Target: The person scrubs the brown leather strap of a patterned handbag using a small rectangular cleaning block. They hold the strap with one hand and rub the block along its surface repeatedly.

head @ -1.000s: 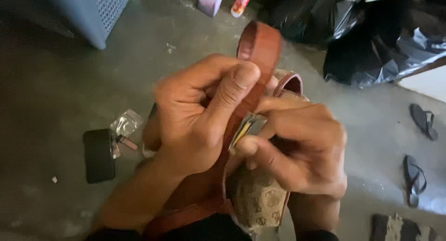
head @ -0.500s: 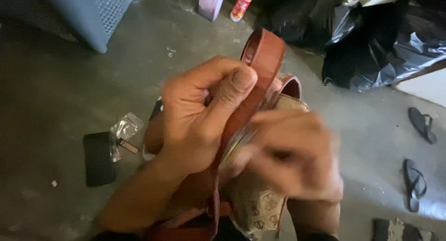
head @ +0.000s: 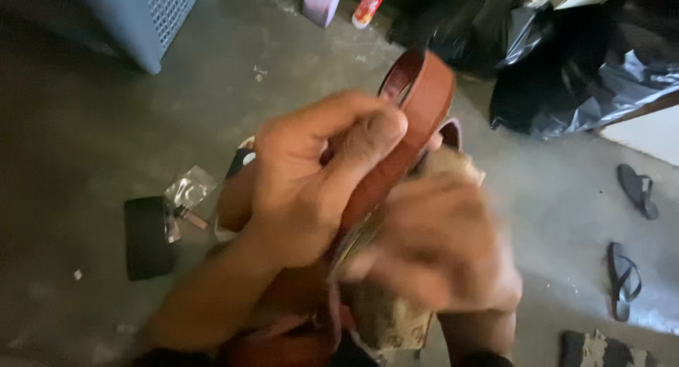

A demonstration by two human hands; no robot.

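On the grey floor at the left lies a flat black case [head: 148, 237] with a clear plastic wrapper [head: 188, 190] just beside it. In the middle, the left hand [head: 311, 176] is closed around a brown leather strap [head: 417, 105], thumb pressed along it. The right hand [head: 438, 250] is blurred; its grip cannot be told, though it touches the patterned beige bag [head: 389, 324] below. Dark sandals [head: 626, 278] lie far right.
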